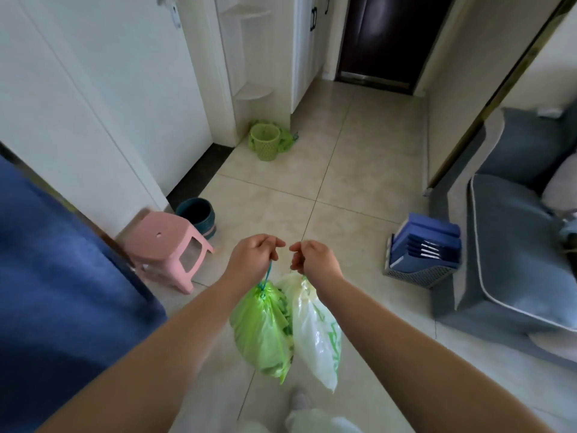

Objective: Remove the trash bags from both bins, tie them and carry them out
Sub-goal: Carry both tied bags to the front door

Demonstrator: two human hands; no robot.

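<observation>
Head: beige tiled floor [359,145] (dark door [384,35])

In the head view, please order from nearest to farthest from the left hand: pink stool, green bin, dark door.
1. Pink stool, just left of the left hand.
2. Green bin, farther ahead.
3. Dark door, at the far end.

Soft, even daylight; wide-angle bending at edges; glare on dark door [384,35]; slight blur
</observation>
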